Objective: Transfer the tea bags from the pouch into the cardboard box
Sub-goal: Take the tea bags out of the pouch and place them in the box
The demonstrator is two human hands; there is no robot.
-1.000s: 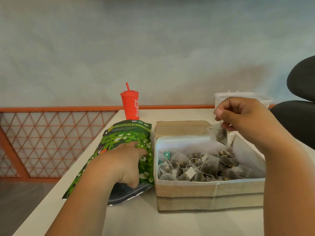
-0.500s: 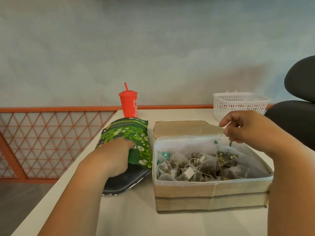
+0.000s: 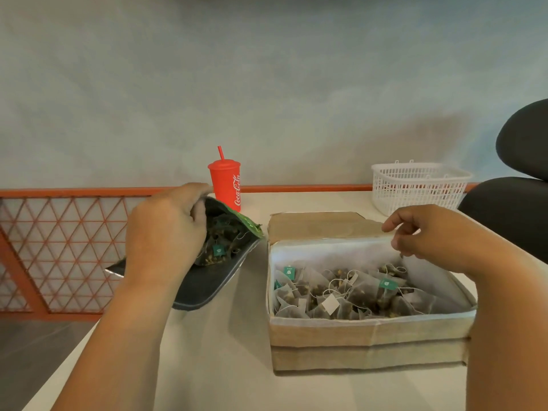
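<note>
Left hand (image 3: 166, 232) gripping the pouch (image 3: 213, 262), tilted with its mouth toward the box (image 3: 367, 333), tea bags (image 3: 350, 292) visible inside both. Right hand (image 3: 430, 235) over the box's far right corner, fingers loosely curled, holding nothing visible. Red cup (image 3: 226, 185) behind.

Two bare forearms are seen; no sleeve, ring or watch is worn on the left hand (image 3: 166, 232) or right hand (image 3: 430, 235).
</note>
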